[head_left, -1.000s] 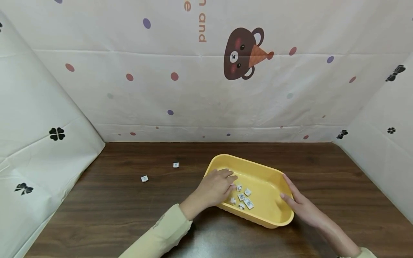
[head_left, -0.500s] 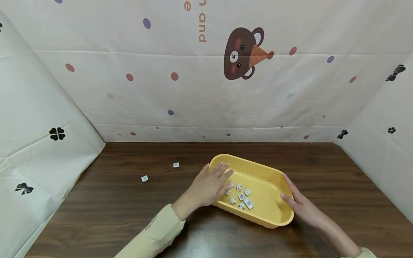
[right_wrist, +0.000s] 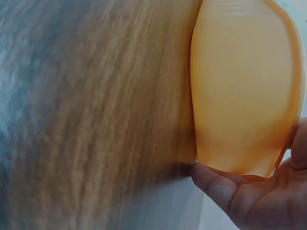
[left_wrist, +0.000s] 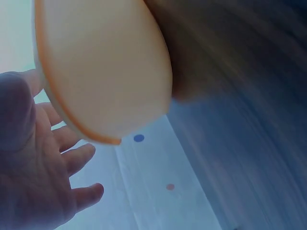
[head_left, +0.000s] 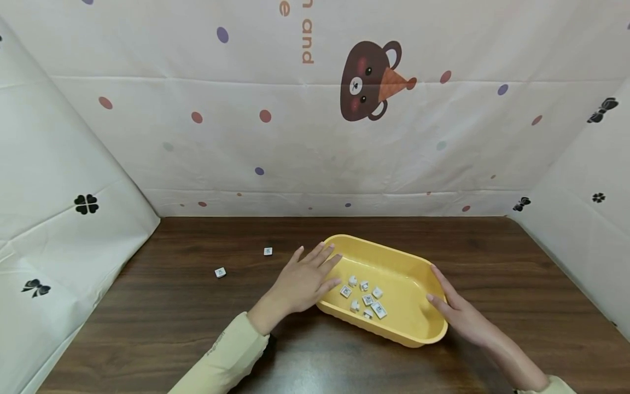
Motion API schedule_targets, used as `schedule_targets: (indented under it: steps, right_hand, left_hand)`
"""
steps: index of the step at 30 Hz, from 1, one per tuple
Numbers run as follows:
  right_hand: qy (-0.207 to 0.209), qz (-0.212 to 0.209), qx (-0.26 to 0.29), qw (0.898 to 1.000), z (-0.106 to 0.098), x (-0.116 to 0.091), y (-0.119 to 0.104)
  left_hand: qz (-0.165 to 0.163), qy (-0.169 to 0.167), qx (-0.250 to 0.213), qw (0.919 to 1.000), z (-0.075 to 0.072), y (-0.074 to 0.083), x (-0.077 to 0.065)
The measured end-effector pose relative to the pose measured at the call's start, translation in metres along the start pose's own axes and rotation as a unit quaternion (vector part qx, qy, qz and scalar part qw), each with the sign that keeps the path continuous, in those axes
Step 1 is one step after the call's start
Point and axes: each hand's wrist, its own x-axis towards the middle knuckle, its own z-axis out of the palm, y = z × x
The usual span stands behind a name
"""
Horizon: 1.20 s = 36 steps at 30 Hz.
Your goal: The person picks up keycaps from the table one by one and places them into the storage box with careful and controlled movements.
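Observation:
A yellow plastic tray [head_left: 403, 257] stands on the table, holding several small white square pieces [head_left: 367, 299] with dark printed marks, like keycaps. My left hand [head_left: 297, 284] is spread flat over the tray's left end, fingers straight and nothing in them. In the left wrist view, the left hand [left_wrist: 43, 158] shows its extended fingers beside the tray's rim [left_wrist: 62, 117]. At the opposite end my right hand [head_left: 460, 312] grips the tray, thumb over the rim. The right wrist view has that hand's fingers [right_wrist: 216, 187] along the outer wall [right_wrist: 244, 96].
Two more white square pieces lie on the dark wooden table left of the tray, one nearer [head_left: 220, 272] and one farther back [head_left: 268, 251]. A white printed cloth [head_left: 295, 148] rises behind the table and along both sides.
My left hand has drawn back leftward out of the tray, its fingers straightening, uncovering white pieces there. My right hand and the tray have stayed put.

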Motion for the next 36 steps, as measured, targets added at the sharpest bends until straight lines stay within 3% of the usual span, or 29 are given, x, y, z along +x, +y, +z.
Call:
schedule_targets:
  steps: [6, 15, 36]
  right_hand:
    - [0.001, -0.015, 0.011, 1.000, 0.001, 0.000, 0.000]
    - [0.000, -0.002, 0.011, 1.000, 0.001, 0.000, -0.002]
    - [-0.005, 0.013, 0.006, 1.000, 0.000, 0.001, -0.003]
  left_hand:
    - [-0.018, 0.001, 0.007, 0.9998, 0.000, -0.010, -0.008]
    - [-0.043, 0.029, 0.000, 0.9987, -0.001, -0.028, -0.016]
    - [-0.108, 0.012, -0.029, 0.9936, -0.006, -0.062, -0.037]
